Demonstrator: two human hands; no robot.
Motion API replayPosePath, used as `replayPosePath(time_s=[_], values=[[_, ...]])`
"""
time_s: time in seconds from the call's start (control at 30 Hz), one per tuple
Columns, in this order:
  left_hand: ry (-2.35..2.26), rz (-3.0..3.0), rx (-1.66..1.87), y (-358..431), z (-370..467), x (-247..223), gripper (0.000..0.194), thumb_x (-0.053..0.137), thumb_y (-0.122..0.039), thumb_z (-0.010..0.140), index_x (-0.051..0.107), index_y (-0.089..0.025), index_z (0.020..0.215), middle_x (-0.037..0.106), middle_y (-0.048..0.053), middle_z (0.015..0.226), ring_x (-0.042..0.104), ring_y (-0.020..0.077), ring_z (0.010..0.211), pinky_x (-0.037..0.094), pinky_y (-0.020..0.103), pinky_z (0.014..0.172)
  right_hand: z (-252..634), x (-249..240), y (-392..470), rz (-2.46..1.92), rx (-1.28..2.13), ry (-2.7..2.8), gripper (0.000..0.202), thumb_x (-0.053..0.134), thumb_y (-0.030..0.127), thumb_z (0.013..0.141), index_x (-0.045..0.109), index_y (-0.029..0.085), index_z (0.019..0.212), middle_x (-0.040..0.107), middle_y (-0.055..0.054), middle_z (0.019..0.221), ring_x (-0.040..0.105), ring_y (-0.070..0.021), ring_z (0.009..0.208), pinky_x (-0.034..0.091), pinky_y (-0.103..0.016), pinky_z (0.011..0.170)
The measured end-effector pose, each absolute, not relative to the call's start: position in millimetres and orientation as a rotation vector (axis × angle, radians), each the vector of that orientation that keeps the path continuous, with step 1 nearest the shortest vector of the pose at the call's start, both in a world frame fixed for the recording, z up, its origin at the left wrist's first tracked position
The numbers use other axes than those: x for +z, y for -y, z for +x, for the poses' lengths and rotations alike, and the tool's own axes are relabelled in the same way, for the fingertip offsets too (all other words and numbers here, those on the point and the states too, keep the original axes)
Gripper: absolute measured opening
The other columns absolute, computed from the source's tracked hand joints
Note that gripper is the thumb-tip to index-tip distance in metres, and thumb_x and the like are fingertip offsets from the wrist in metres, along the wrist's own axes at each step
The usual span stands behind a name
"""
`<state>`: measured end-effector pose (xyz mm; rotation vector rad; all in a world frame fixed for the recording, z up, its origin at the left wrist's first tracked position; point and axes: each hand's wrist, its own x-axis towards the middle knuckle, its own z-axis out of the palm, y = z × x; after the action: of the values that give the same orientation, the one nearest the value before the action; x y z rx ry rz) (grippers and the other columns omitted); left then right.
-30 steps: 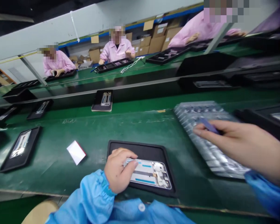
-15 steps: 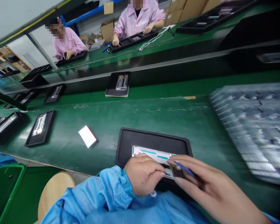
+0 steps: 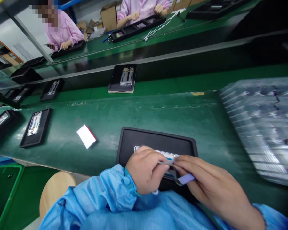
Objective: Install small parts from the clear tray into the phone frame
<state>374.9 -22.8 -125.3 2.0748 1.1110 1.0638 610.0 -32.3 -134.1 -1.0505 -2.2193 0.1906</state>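
Centrally, black tray [image 3: 144, 137] holds phone frame [image 3: 169, 155], hands [image 3: 146, 169] on it.

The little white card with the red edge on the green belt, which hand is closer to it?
The left. The left hand rests on the phone frame in the black tray, right of the white card. The right hand, pinching a purple strip, is farther right.

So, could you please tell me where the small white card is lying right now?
The white card lies on the green belt, left of the black tray under the hands.
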Motion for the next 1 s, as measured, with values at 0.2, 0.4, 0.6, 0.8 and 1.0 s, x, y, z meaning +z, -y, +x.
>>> replayPosePath(time_s=[0.2,0.4,0.6,0.8,1.0], values=[[-1.472,2.284,0.744,7.6,349.5,-124.0,0.029,0.066,-0.028,0.099,0.069,-0.019,0.126,0.077,0.013,0.127,0.062,0.0357,0.131,0.048,0.06,0.112,608.3,-146.3,0.0,-0.935,-0.204,2.502,0.028,0.049,0.008,0.1,0.075,0.015,0.108,0.078,-0.014,0.12,0.072,-0.0257,0.095,0.056,-0.038,0.079],[-1.458,2.297,0.427,6.8,348.9,-131.8,0.029,0.066,-0.03,0.101,0.066,-0.025,0.13,0.076,0.009,0.133,0.056,0.0353,0.138,0.043,0.06,0.109,610.3,-153.6,-3.3,-0.905,-0.221,2.58,0.027,0.048,0.007,0.103,0.073,0.012,0.112,0.076,-0.015,0.122,0.07,-0.0244,0.1,0.055,-0.037,0.083],[-1.432,2.29,0.429,7.0,349.3,-128.9,0.029,0.066,-0.028,0.102,0.065,-0.024,0.131,0.075,0.008,0.132,0.056,0.0335,0.137,0.042,0.057,0.108,608.0,-152.4,-0.4,-0.967,-0.153,2.569,0.028,0.049,0.01,0.102,0.074,0.014,0.111,0.076,-0.014,0.12,0.071,-0.0244,0.1,0.056,-0.037,0.085],[-1.42,2.303,0.445,6.7,349.1,-126.4,0.025,0.067,-0.028,0.104,0.065,-0.022,0.128,0.076,0.008,0.131,0.058,0.0323,0.134,0.042,0.056,0.105,607.9,-155.5,6.2,-1.039,-0.132,2.555,0.029,0.05,0.009,0.1,0.075,0.014,0.113,0.077,-0.014,0.121,0.072,-0.0255,0.1,0.057,-0.039,0.083],[-1.426,2.295,0.434,6.7,349.3,-126.5,0.023,0.067,-0.029,0.104,0.066,-0.023,0.126,0.076,0.008,0.131,0.058,0.032,0.135,0.041,0.056,0.106,608.9,-151.5,15.4,-1.07,-0.117,2.559,0.028,0.053,0.013,0.104,0.076,0.014,0.12,0.077,-0.013,0.123,0.073,-0.0242,0.098,0.058,-0.04,0.085]])
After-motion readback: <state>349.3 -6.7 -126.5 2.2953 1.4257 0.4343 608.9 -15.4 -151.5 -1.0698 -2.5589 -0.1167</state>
